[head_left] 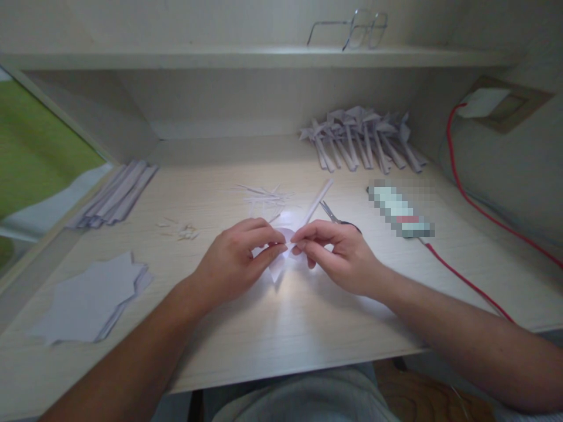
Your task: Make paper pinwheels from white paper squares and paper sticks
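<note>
Over the middle of the desk, my left hand [240,255] and my right hand [338,255] meet fingertip to fingertip at a white paper pinwheel [276,272]. Thumb and forefinger of each are pinched together at its centre; a thin pin-like piece may lie between them, too small to make out. Behind the right fingers a rolled paper tube [320,198] slants up and away. Small scissors [329,212] lie just beyond my right hand, their handle partly hidden by it. Past the left fingertips is a loose pile of thin white sticks [266,196].
Finished paper pinwheels [360,138] lie at the back right, rolled tubes [116,196] at the left. A stack of cut paper sheets [92,299] and small pale bits [188,232] are left of my hands. A phone [400,210] with a red cable [470,284] lies right. Glasses [360,26] rest above.
</note>
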Demonstrator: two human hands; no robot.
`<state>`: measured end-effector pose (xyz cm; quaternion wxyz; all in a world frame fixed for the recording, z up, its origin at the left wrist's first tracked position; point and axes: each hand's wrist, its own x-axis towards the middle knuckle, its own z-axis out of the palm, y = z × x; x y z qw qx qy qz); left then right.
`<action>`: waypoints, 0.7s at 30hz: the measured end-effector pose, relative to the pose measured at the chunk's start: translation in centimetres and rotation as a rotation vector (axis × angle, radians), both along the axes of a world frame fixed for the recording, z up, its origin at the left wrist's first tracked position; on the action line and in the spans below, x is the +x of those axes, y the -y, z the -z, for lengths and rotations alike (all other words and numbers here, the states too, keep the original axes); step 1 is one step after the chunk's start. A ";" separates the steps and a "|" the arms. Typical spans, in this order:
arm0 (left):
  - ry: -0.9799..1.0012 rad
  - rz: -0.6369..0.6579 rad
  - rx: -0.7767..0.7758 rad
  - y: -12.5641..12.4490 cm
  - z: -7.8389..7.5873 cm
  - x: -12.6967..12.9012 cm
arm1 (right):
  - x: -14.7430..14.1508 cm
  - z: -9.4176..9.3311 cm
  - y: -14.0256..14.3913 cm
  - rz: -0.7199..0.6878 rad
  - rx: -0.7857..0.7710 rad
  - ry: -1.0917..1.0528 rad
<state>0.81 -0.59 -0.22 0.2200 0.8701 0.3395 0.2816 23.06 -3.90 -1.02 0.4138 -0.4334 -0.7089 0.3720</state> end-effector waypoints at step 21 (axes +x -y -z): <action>0.068 0.085 -0.162 0.3 -0.5 0.3 | 0.3 0.2 -0.3 -0.119 -0.035 -0.008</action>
